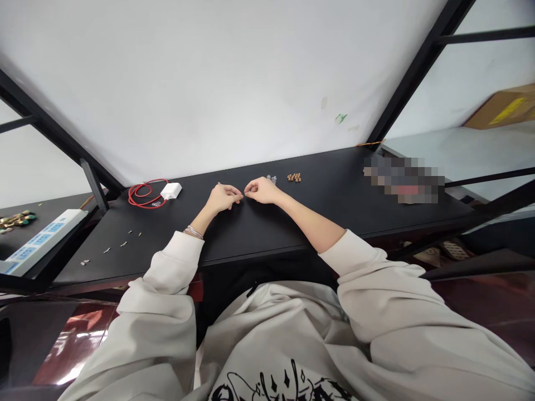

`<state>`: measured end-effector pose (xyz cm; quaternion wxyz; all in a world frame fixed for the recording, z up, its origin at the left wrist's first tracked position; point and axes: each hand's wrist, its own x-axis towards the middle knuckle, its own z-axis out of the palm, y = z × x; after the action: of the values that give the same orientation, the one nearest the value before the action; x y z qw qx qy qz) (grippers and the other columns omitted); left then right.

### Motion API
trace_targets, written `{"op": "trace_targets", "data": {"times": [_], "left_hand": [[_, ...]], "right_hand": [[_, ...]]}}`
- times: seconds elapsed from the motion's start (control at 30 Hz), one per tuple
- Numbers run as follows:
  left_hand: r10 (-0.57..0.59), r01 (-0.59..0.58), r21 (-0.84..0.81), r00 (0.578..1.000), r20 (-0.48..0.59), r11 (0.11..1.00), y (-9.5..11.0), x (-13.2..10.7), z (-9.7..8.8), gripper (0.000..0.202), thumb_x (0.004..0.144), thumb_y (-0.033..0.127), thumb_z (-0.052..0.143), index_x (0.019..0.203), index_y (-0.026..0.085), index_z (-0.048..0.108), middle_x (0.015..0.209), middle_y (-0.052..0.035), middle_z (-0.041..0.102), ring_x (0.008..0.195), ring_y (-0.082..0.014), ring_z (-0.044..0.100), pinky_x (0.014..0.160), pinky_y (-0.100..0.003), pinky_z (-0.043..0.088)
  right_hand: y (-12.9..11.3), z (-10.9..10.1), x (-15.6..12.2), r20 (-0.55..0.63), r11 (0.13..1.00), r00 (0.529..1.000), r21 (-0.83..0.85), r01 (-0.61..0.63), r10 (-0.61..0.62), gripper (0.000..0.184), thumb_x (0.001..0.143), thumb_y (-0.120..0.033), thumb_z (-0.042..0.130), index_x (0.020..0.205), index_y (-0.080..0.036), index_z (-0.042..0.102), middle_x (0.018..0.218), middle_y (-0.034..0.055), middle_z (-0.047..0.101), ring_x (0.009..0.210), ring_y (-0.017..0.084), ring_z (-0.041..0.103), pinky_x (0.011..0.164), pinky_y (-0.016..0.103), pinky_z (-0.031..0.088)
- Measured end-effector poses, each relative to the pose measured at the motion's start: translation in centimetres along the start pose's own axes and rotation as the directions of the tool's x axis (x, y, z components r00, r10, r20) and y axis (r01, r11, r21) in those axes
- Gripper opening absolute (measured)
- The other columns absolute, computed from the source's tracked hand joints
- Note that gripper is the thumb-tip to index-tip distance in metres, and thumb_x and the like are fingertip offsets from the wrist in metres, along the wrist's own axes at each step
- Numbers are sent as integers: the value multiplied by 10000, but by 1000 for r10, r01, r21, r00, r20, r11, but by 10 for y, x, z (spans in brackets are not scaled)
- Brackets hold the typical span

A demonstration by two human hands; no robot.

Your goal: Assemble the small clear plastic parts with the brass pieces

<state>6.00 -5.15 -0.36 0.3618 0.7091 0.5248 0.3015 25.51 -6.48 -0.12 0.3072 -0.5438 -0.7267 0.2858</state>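
Tabletop in matte black [334, 200] is set against a pale wall [234, 83], and a firm, level rest is offered by it for close finger work. Both wrists are best lowered onto that surface so that tremor is damped.

The left hand [225, 197] and the right hand [262, 190] are held above its middle, with the fingertips of one turned towards those of the other across a narrow gap. In each, thumb and forefinger are drawn close; whether they are pressed together or a tiny piece is pinched cannot be told. Light pressure from the pads would be judged safest, with any joining motion made straight and slow.

Red cable [136, 201] is looped at the left, with a white power adapter [171, 191] beside it; both are well clear of the fingers.

Small brown corks [294, 177] are clustered to the right of the right hand, within easy reach. Small clear pieces [271, 179] are seen just beyond that hand, where they could be knocked by a careless knuckle. Tiny pale slivers [123, 244] are scattered at the left.
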Motion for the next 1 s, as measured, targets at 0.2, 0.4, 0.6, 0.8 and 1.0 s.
{"op": "trace_targets", "data": {"times": [0.2,0.4,0.6,0.8,1.0], "left_hand": [[8,-8,-3,1000,25,1000,-4,2,0,160,727,292,810,805,163,759,657,-58,735,447,-94,551,479,-207,459],[-15,18,-69,999,43,997,-6,3,0,165,754,260,787,864,137,769,721,-74,746,426,-88,543,389,-194,378],[-8,12,-60,998,59,998,-3,2,0,183,783,250,769,921,131,783,736,-71,748,436,-85,551,379,-188,371],[-27,30,-56,998,51,998,-4,3,0,200,775,246,782,937,128,781,743,-74,746,442,-94,558,360,-193,353],[-21,23,-55,999,48,998,-5,3,1,173,776,242,776,912,134,776,718,-68,733,433,-91,549,359,-191,350]], "right_hand": [[3,1,3,4,1000,1000,-19,25,-25,149,859,-206,669,915,-180,804,680,13,696,761,170,650,864,363,502],[7,1,4,9,1000,1000,-15,27,-27,172,856,-208,667,957,-167,801,687,15,698,753,169,653,870,364,502],[12,2,7,20,999,999,-4,31,-31,205,837,-170,659,989,-169,797,690,8,703,738,163,659,882,371,502],[10,2,6,4,1000,1000,-8,24,-24,220,816,-138,650,967,-171,807,682,14,709,735,173,668,880,385,508],[6,1,4,-2,1000,1000,-21,6,-6,252,790,-105,632,952,-176,811,684,16,714,713,169,660,864,376,509]]}}
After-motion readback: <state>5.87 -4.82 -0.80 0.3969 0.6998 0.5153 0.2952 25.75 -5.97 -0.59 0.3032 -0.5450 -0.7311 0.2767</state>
